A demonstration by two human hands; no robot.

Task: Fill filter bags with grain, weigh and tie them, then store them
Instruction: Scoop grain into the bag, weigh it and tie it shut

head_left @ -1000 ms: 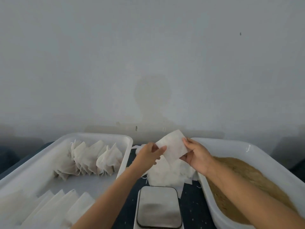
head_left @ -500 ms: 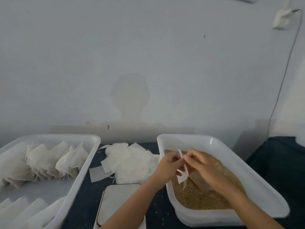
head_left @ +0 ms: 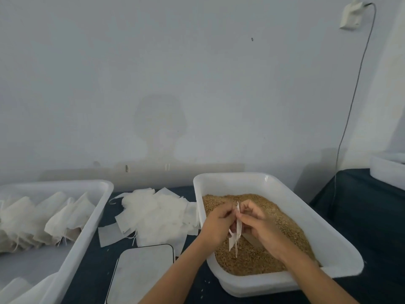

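At the far left, a white tub (head_left: 87, 229) is seen on the dark cloth-covered table (head_left: 359, 216). Filled filter bags (head_left: 50, 218) are leaned against one another in a row inside it, their drawstrings hanging down, and a few more flat white pieces (head_left: 17, 288) are laid at its near corner. Just right of the tub, a loose heap of empty filter bags (head_left: 157, 216) is spread on the cloth, some edges touching the side of the next tub. In front of that heap, a scale (head_left: 142, 273) with a pale flat platform is set near the lower edge of the view.

Further right, a second white tub (head_left: 306, 218) is filled with brown grain (head_left: 252, 260), heaped higher toward its far side. Over the grain, a single empty filter bag (head_left: 237, 224) is held edge-on between both hands, with its thin strings dangling just above the grain. It is pinched by the left hand (head_left: 215, 224) from the left, fingers curled in around its edge, and by the right hand (head_left: 258, 224) from the right, thumb and fingertips closed on the fabric. Whether the mouth of the bag is parted cannot be told.

At the right edge, part of another white container (head_left: 388, 172) is seen on the table. On the wall above, a white socket (head_left: 349, 15) is mounted, and a thin cable (head_left: 352, 99) is hung down from it.
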